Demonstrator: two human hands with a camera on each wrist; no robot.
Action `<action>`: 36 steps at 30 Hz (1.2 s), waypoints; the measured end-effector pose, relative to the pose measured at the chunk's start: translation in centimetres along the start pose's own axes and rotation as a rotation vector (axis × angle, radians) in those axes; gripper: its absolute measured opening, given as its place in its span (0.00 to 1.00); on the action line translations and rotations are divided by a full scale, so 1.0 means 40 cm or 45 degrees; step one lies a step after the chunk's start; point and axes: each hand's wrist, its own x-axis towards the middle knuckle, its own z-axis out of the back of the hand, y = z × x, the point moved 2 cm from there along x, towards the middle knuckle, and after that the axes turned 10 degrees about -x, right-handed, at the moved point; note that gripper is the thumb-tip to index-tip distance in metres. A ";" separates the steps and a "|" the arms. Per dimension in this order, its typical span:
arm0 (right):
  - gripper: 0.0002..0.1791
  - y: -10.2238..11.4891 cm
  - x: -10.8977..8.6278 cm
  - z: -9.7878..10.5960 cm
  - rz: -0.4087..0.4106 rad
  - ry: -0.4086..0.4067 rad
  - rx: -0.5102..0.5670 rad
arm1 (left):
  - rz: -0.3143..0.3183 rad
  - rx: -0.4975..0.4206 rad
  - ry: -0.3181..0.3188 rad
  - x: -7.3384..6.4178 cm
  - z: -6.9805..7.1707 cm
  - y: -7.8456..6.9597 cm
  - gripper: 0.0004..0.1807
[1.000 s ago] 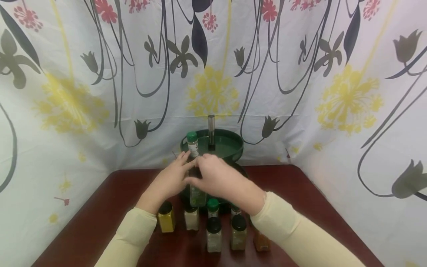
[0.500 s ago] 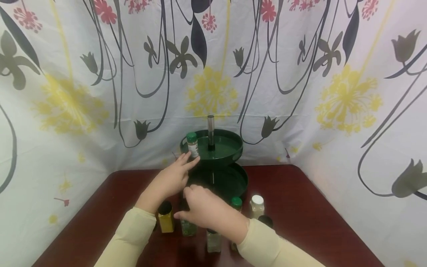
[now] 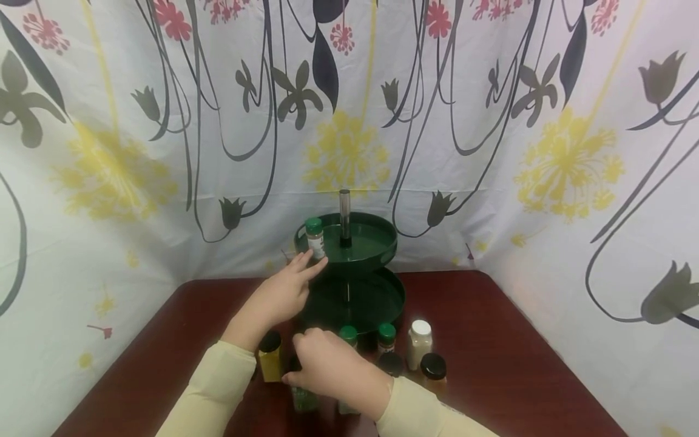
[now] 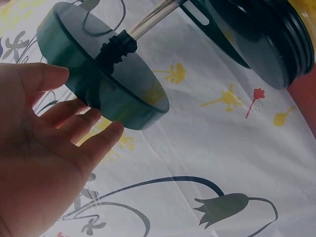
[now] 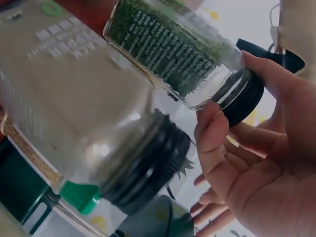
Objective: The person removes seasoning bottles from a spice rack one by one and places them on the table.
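Observation:
My right hand [image 3: 330, 364] pinches the black cap of a clear jar of dried green herbs [image 5: 168, 49] between thumb and fingers. In the head view this herb jar [image 3: 304, 400] is low over the front of the table, partly hidden by the hand; whether its base touches the table I cannot tell. My left hand [image 3: 281, 296], fingers extended, is at the left rim of the green two-tier rack's upper tray [image 3: 377, 262], beside a green-capped jar [image 3: 315, 238] on it. In the left wrist view its fingertips [image 4: 116, 129] lie against the tray [image 4: 64, 44].
A yellow spice jar [image 3: 271, 364] stands left of the herb jar. Right of it are green-capped jars [image 3: 386, 335], a white-capped jar [image 3: 420, 343] and black-capped ones [image 3: 434, 367]. A black-capped jar of pale powder [image 5: 74, 98] looms close in the right wrist view. Patterned curtains surround the table.
My right hand has carried the herb jar down from in front of the rack toward the table's near side. The lower tray and white-capped jar have come into sight. My left hand stays put.

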 end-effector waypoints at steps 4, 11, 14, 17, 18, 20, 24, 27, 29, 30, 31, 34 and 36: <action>0.18 0.006 -0.001 -0.017 0.017 -0.011 -0.043 | 0.009 -0.008 -0.001 -0.002 -0.005 -0.004 0.36; 0.19 0.017 -0.004 -0.036 0.012 0.041 -0.039 | -0.021 0.027 0.005 -0.005 -0.018 -0.019 0.36; 0.18 0.018 -0.003 -0.043 0.026 0.033 -0.051 | -0.036 0.037 0.013 -0.004 -0.021 -0.030 0.36; 0.17 0.020 -0.005 -0.051 0.043 0.006 -0.078 | -0.033 0.031 0.035 -0.004 -0.024 -0.040 0.35; 0.17 0.021 -0.006 -0.052 0.048 -0.006 -0.083 | -0.032 0.027 0.040 -0.004 -0.025 -0.044 0.35; 0.17 0.022 -0.009 -0.054 0.056 -0.023 -0.099 | -0.040 0.021 0.047 -0.005 -0.027 -0.051 0.35; 0.18 0.024 -0.013 -0.054 0.073 -0.048 -0.126 | -0.068 0.033 0.057 -0.006 -0.033 -0.062 0.34; 0.20 0.024 -0.014 -0.051 0.092 -0.075 -0.186 | -0.090 0.046 0.064 -0.008 -0.036 -0.070 0.33; 0.20 0.024 -0.016 -0.047 0.099 -0.087 -0.220 | -0.097 0.050 0.068 -0.009 -0.035 -0.075 0.33; 0.20 0.024 -0.017 -0.044 0.104 -0.097 -0.240 | -0.102 0.055 0.067 -0.009 -0.035 -0.078 0.33; 0.21 0.025 -0.018 -0.041 0.114 -0.108 -0.263 | -0.108 0.057 0.063 -0.009 -0.034 -0.080 0.32; 0.20 0.026 -0.024 -0.032 0.141 -0.133 -0.305 | -0.116 0.065 0.063 -0.007 -0.034 -0.083 0.32; 0.18 0.027 -0.028 -0.027 0.153 -0.137 -0.313 | -0.124 0.068 0.070 -0.006 -0.038 -0.084 0.31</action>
